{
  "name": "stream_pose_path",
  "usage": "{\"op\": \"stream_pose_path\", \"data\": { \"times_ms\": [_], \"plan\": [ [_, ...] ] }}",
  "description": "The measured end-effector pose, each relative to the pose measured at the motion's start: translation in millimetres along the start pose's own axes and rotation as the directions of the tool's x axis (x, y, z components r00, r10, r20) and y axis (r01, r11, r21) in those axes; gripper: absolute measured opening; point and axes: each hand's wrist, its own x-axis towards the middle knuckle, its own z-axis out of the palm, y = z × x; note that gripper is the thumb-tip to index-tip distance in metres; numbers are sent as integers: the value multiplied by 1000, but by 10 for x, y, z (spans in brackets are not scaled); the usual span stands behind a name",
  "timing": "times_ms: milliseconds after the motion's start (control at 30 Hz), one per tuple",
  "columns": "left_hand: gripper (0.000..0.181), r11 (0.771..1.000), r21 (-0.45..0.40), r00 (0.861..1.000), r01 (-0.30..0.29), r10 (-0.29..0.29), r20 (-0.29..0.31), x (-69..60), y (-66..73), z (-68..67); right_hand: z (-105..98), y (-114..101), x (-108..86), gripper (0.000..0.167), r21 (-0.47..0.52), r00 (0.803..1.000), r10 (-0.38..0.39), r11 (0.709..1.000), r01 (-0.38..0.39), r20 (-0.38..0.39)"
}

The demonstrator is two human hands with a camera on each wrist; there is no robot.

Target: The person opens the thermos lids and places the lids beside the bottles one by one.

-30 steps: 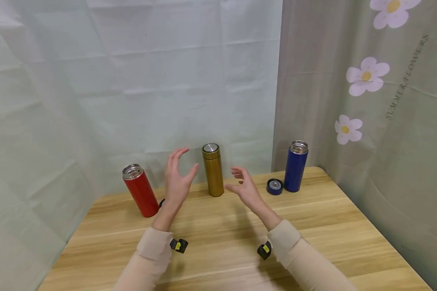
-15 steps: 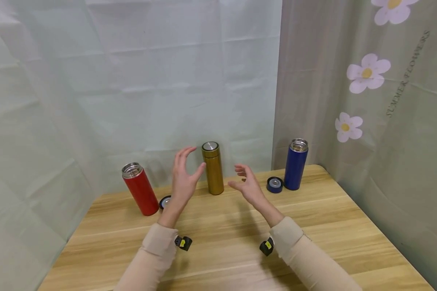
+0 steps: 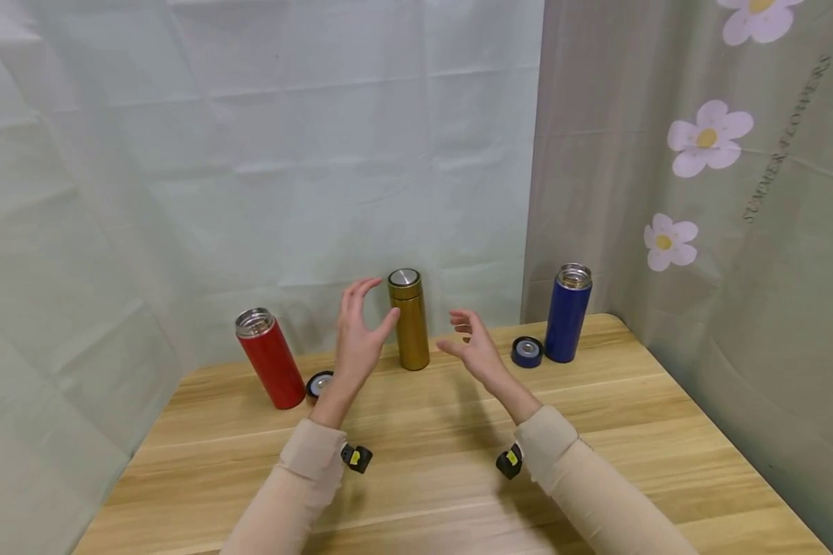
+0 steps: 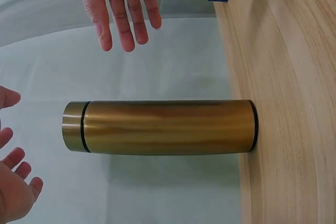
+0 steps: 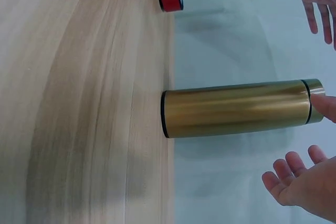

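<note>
The readable writing is the line "SUMMER FLOWERS" (image 3: 786, 139), dark slanted capitals running up the grey-green curtain (image 3: 770, 308) at the right, next to printed pink-white flowers (image 3: 709, 139) with yellow centres. The gold bottle (image 3: 413, 331) stands upright near the back edge of the wooden counter (image 3: 423, 470), between the two hands, its cap on and topped by a silvery disc; the side facing the wrist cameras is plain gold with a thin dark ring below the cap. The left hand (image 3: 357, 343) is just left of it, thumb and fingers spread in a wide curve, its grip holding nothing; the thumb overlaps the bottle in the head view. The right hand (image 3: 477, 351) is to the bottle's right, its grip loosely parted and likewise holding nothing. Further left, the red bottle (image 3: 274, 366) stands uncapped with a steel mouth, the red lid (image 3: 322, 383) beside it, partly behind the left forearm. At the right, the blue bottle (image 3: 567, 320) also stands uncapped, the blue lid (image 3: 527, 352) just beside it, inner side up. Black wrist cameras (image 3: 509, 462) carry yellow patches, too small to read.
</note>
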Motion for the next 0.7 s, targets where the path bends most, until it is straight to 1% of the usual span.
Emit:
{"op": "stream_pose_path", "data": {
  "times_ms": [300,500,700],
  "plan": [
    [57,1000,3,1000,17,-17,7,67,-34,70,12,44,132,67,1,1000,24,1000,-24,17],
    [57,999,11,998,48,-48,28,124,-57,129,26,93,202,71,-10,998,57,998,-56,28],
    [56,997,24,997,70,-70,29,177,-91,180,65,191,313,73,-7,997,64,998,-64,38]
  ]
}}
